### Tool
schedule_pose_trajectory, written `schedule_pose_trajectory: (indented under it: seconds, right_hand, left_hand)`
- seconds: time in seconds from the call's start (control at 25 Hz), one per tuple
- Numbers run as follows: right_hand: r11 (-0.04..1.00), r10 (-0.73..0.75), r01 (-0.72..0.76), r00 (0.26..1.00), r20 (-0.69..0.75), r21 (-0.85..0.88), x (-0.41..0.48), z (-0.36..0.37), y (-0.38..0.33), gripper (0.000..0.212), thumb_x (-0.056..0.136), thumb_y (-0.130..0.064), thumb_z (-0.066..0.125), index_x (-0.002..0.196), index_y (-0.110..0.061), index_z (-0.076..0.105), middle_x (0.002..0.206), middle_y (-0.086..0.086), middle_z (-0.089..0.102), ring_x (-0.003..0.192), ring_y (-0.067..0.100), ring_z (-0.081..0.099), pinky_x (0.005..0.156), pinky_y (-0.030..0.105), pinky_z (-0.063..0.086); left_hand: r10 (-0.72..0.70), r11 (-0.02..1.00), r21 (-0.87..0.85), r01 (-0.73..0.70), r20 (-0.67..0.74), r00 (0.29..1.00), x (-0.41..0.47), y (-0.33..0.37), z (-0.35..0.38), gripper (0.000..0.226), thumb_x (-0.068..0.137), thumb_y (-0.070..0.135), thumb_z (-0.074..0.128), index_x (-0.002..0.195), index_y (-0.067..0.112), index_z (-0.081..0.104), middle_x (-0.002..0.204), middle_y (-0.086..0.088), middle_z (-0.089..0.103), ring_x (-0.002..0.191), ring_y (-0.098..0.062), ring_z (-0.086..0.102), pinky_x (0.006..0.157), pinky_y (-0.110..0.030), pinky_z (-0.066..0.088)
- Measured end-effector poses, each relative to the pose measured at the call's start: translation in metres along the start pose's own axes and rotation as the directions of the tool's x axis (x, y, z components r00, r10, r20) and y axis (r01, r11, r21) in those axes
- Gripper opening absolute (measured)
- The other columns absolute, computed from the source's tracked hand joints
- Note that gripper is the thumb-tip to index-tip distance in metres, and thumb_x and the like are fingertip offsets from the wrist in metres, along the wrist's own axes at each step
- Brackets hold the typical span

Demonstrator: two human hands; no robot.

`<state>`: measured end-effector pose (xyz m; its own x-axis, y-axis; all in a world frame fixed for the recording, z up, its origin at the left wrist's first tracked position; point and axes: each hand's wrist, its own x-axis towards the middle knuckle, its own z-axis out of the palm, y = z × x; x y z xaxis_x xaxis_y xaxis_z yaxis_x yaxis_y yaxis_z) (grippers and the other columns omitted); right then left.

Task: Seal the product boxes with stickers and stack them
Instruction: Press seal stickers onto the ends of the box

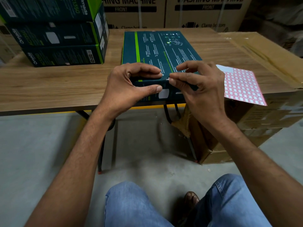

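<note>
Box (164, 51) flat on table (49, 82), dark with a green stripe, near end right at the table's front edge. Left hand (129, 89) curled round that near end: fingers on top, thumb pressed on the front side, a firm grip. Right hand (201, 89) just beside it, thumb and first finger pinched together on a tiny pale sticker (168, 78), right at the box's top front edge. Other fingers of the right hand lifted and spread a little above the box top. Stuck down or not: too small to tell.

Sheet (242, 86) of stickers, little white squares with red rims, just right of the box, partly hidden behind the right hand, near corner poking out past the edge. Stack (62, 38) of three more boxes of the same kind at the far left of the table, well apart from the hands.

Big brown carton (262, 51) beside the table on the right, shiny tape across its top. Two more cartons (205, 13) behind the table, printed with "WASHING MACHINE" and "FRONT". Grey floor (32, 145) below. Knees in blue jeans (131, 203) at the bottom, one brown shoe (191, 197) between them.
</note>
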<state>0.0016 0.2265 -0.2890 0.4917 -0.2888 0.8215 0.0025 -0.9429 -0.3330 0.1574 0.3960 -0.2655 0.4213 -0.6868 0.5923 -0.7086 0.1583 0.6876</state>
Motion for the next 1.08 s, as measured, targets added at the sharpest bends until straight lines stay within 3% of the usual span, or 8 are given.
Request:
schedule_pose_trajectory:
  seconds: [0.12, 0.28, 0.36, 0.44, 0.52, 0.6, 0.92, 1.08]
  right_hand:
    - [0.997, -0.054, 0.057, 0.996, 0.066, -0.053, 0.002, -0.005, 0.005, 0.023, 0.101, -0.045, 0.064, 0.114, -0.033, 0.079, 0.122, -0.008, 0.071, 0.109, 0.023, 0.06, 0.092, 0.055, 0.045]
    - [0.992, -0.033, 0.052, 0.985, 0.17, -0.112, 0.002, -0.01, 0.008, 0.03, 0.099, -0.044, 0.068, 0.126, -0.034, 0.075, 0.13, -0.009, 0.067, 0.115, 0.025, 0.055, 0.089, 0.029, 0.029]
    - [0.998, 0.006, 0.008, 0.979, 0.203, -0.067, 0.0, -0.013, 0.01, 0.038, 0.095, -0.042, 0.072, 0.132, -0.033, 0.071, 0.133, -0.012, 0.065, 0.118, 0.024, 0.052, 0.092, 0.023, 0.03]
    - [0.999, 0.025, -0.03, 0.987, 0.159, 0.033, 0.001, -0.014, 0.008, 0.034, 0.094, -0.043, 0.072, 0.126, -0.031, 0.074, 0.129, -0.013, 0.068, 0.117, 0.021, 0.057, 0.101, 0.038, 0.042]
    - [0.995, 0.019, -0.03, 0.994, 0.105, 0.1, 0.005, -0.012, 0.004, 0.023, 0.096, -0.043, 0.071, 0.115, -0.031, 0.078, 0.124, -0.012, 0.07, 0.113, 0.019, 0.061, 0.094, 0.053, 0.048]
    - [0.997, -0.013, 0.007, 0.996, 0.089, 0.071, 0.008, -0.007, 0.003, 0.019, 0.096, -0.044, 0.071, 0.11, -0.034, 0.08, 0.121, -0.014, 0.071, 0.109, 0.018, 0.062, 0.092, 0.058, 0.047]
    - [0.994, -0.074, 0.081, 0.994, 0.085, -0.077, 0.003, -0.002, 0.007, 0.027, 0.1, -0.051, 0.066, 0.118, -0.035, 0.078, 0.12, -0.01, 0.071, 0.104, 0.024, 0.058, 0.081, 0.053, 0.047]
    - [0.993, -0.023, 0.044, 0.982, 0.19, -0.109, 0.008, -0.009, 0.009, 0.038, 0.095, -0.056, 0.068, 0.126, -0.035, 0.074, 0.127, -0.01, 0.067, 0.109, 0.023, 0.053, 0.084, 0.048, 0.047]
  left_hand:
    - [0.005, 1.0, 0.013, -0.005, 0.009, 1.0, 0.0, 0.0, 0.0, 0.044, 0.079, 0.017, 0.093, 0.117, 0.004, 0.075, 0.114, 0.0, 0.078, 0.107, -0.008, 0.075, 0.097, -0.027, 0.059]
    - [-0.011, 1.0, 0.003, 0.011, 0.003, 1.0, 0.0, -0.001, 0.0, 0.043, 0.078, 0.017, 0.093, 0.116, 0.005, 0.075, 0.113, 0.001, 0.078, 0.107, -0.008, 0.075, 0.096, -0.028, 0.059]
    - [-0.018, 1.0, 0.0, 0.018, 0.004, 1.0, 0.0, 0.001, 0.0, 0.043, 0.078, 0.017, 0.093, 0.116, 0.006, 0.076, 0.113, 0.002, 0.078, 0.107, -0.009, 0.075, 0.097, -0.029, 0.06]
    - [-0.014, 1.0, 0.005, 0.014, 0.01, 1.0, 0.0, 0.002, 0.0, 0.044, 0.078, 0.017, 0.093, 0.116, 0.004, 0.075, 0.113, 0.001, 0.078, 0.107, -0.009, 0.075, 0.097, -0.029, 0.06]
    - [-0.008, 1.0, 0.007, 0.007, 0.008, 1.0, 0.0, 0.003, 0.0, 0.044, 0.078, 0.016, 0.093, 0.116, 0.004, 0.075, 0.113, 0.0, 0.078, 0.107, -0.009, 0.075, 0.097, -0.028, 0.059]
    - [-0.002, 1.0, 0.007, 0.002, 0.01, 1.0, 0.0, 0.002, 0.0, 0.044, 0.078, 0.016, 0.093, 0.117, 0.003, 0.075, 0.113, 0.0, 0.078, 0.108, -0.009, 0.075, 0.097, -0.028, 0.059]
    - [0.003, 1.0, -0.007, -0.003, 0.026, 1.0, 0.0, 0.0, -0.002, 0.044, 0.078, 0.015, 0.093, 0.117, 0.004, 0.074, 0.112, 0.002, 0.077, 0.107, -0.009, 0.075, 0.096, -0.026, 0.059]
    - [-0.011, 1.0, -0.015, 0.011, 0.027, 1.0, -0.001, 0.003, -0.003, 0.044, 0.078, 0.012, 0.092, 0.117, 0.002, 0.074, 0.111, 0.001, 0.078, 0.107, -0.009, 0.075, 0.095, -0.024, 0.058]
